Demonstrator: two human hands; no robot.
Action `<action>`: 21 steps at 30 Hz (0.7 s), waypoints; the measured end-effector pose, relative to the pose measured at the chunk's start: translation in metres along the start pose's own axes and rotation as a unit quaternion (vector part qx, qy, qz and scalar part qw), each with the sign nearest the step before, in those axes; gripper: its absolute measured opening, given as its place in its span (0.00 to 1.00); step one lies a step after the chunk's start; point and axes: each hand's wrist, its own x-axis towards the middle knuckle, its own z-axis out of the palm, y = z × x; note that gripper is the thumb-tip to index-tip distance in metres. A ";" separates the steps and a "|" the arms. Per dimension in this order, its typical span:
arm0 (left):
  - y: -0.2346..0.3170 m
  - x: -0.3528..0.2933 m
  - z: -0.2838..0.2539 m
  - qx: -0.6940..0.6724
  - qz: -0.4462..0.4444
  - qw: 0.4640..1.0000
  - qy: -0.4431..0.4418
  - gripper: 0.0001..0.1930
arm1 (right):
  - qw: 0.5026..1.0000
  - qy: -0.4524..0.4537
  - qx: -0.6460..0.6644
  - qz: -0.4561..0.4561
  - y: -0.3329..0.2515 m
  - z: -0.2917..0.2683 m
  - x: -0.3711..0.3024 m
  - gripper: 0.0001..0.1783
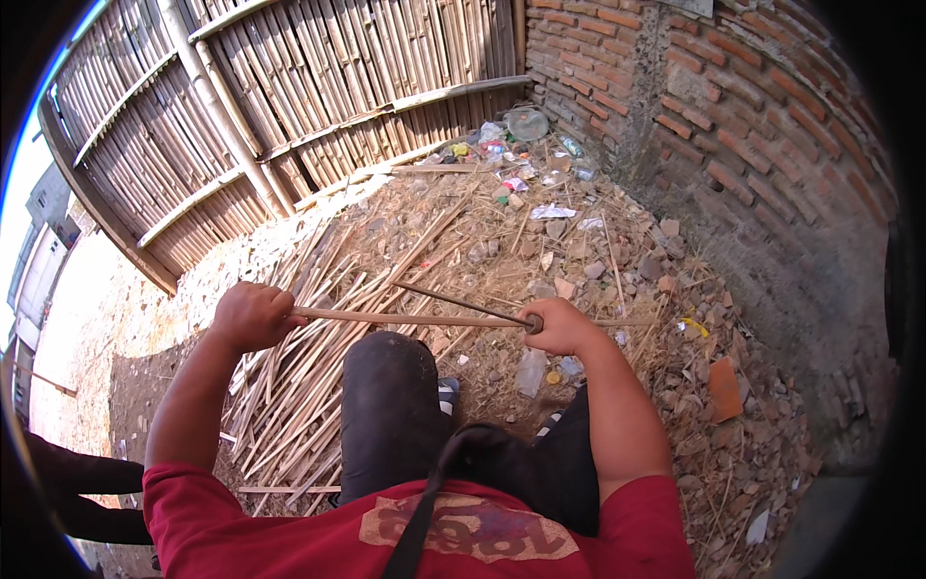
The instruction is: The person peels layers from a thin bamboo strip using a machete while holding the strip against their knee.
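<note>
A person's left hand (253, 317) pinches one end of a pale wooden strip (405, 317) above the knees; the right hand (559, 326), its grip closed on a thin dark tool (453, 300), meets the strip farther right. Loose strips (289, 415) litter the ground, left.

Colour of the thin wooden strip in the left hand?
Light tan-brown; the thin wooden strip shows best in the head view.

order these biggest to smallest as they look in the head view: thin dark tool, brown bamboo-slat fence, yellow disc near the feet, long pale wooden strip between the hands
1. Brown bamboo-slat fence
2. Long pale wooden strip
3. Thin dark tool
4. Yellow disc
</note>
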 end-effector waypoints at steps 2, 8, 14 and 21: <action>-0.005 0.007 -0.009 0.026 0.046 0.996 0.070 0.20 | 1.000 0.001 -0.009 0.017 -0.001 -0.005 -0.001 0.18; -0.016 0.032 -0.044 0.067 0.059 0.980 0.179 0.19 | 1.000 0.027 0.005 0.003 -0.002 -0.011 -0.005 0.17; -0.030 0.051 -0.064 0.118 -0.055 0.926 0.355 0.34 | 0.993 0.104 0.045 -0.025 0.013 -0.017 -0.006 0.16; 0.035 0.077 0.004 -0.092 -0.238 0.861 0.440 0.47 | 0.975 0.200 0.087 -0.040 0.012 -0.031 -0.009 0.17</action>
